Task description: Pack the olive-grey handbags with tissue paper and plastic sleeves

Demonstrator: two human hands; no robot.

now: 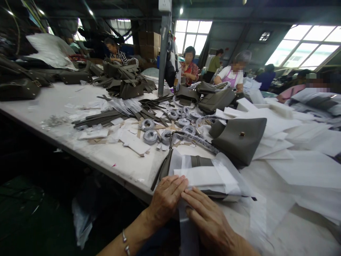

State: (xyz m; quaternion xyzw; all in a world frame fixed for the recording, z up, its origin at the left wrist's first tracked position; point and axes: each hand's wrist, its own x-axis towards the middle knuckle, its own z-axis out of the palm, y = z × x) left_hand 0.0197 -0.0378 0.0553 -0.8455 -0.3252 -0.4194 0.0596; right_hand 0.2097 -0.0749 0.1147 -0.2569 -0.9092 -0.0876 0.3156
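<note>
A dark olive handbag (198, 161) lies at the table's front edge, partly covered by a translucent wrapping sheet (231, 170). On top of it rests a folded white foam sheet (202, 176). My left hand (166, 193) is closed at the sheet's near left corner, fingers pressed together. Beside it, my right hand (209, 215) has its fingers along the bag's near edge and its thumb below, closed on the wrapping. A translucent strip hangs between my hands toward my lap. The undersides of my fingers are hidden.
An unwrapped olive handbag (239, 138) stands just behind. White foam sheets (301, 160) pile up at right. Plastic-wrapped coiled straps (150, 137) and flat dark strips (98, 119) lie mid-table. More handbags (130, 89) are heaped beyond. A post (162, 53) rises there; several people work behind.
</note>
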